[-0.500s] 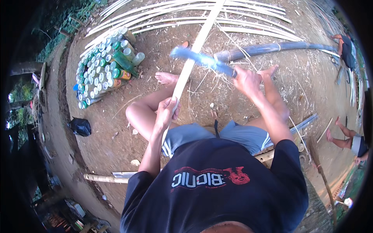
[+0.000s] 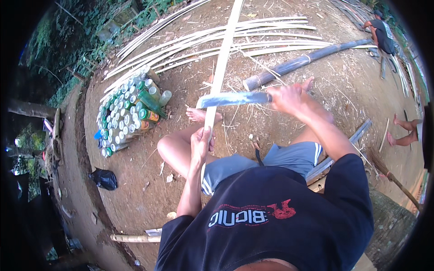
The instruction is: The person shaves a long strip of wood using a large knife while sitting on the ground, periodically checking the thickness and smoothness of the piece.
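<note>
My left hand (image 2: 201,141) is closed around the near end of a long, pale bamboo strip (image 2: 223,63), which runs away from me past the top of the view. In my right hand (image 2: 287,98) is the handle of a machete (image 2: 237,99), its broad blade pointing left. The blade lies across the strip, a little beyond my left fingers; whether its edge touches the strip I cannot tell. My fingers hide the machete's handle. Both hands are above the ground between and beyond my bent knees.
Several split bamboo strips (image 2: 181,44) lie on the dirt ahead. A dark bamboo pole (image 2: 289,67) rests at the right. Glass bottles (image 2: 124,110) are stacked at the left, near a black plastic bag (image 2: 104,179). A broom (image 2: 398,185) and two other people are at the right.
My right hand has brought the machete nearer along the strip, toward my left hand; its blade was blurred before and is sharp now. The whole view has shifted slightly.
</note>
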`<action>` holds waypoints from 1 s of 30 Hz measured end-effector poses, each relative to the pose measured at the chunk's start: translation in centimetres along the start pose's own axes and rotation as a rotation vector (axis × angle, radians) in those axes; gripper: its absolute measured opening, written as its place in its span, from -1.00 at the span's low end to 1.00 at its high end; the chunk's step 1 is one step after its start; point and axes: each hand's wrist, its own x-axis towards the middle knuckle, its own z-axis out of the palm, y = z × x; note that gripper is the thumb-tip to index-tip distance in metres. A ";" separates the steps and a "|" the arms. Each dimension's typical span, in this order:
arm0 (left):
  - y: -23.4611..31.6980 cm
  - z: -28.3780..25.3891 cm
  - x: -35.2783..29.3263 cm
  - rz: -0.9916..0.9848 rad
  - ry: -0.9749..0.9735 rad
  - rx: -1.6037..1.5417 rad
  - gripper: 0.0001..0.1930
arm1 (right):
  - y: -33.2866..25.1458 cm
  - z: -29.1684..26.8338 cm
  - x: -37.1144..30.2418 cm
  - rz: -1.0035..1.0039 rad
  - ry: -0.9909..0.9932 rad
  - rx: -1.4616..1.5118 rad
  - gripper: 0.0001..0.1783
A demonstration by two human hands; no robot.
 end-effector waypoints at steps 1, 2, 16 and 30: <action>0.2 0.5 -0.2 0.013 -0.010 -0.004 -0.66 | 1.8 -0.7 1.3 0.117 -0.001 -0.051 -0.85; 0.1 1.3 -0.4 0.015 -0.030 -0.009 -0.65 | 3.5 -1.4 2.0 0.245 -0.012 -0.101 -0.85; 0.7 1.9 -2.9 0.191 0.061 0.155 -0.51 | 7.9 -4.0 4.0 0.187 0.181 0.107 -0.80; 0.6 3.0 -3.6 0.113 0.164 0.198 -0.51 | 15.4 -12.3 13.1 0.345 0.140 0.026 -0.80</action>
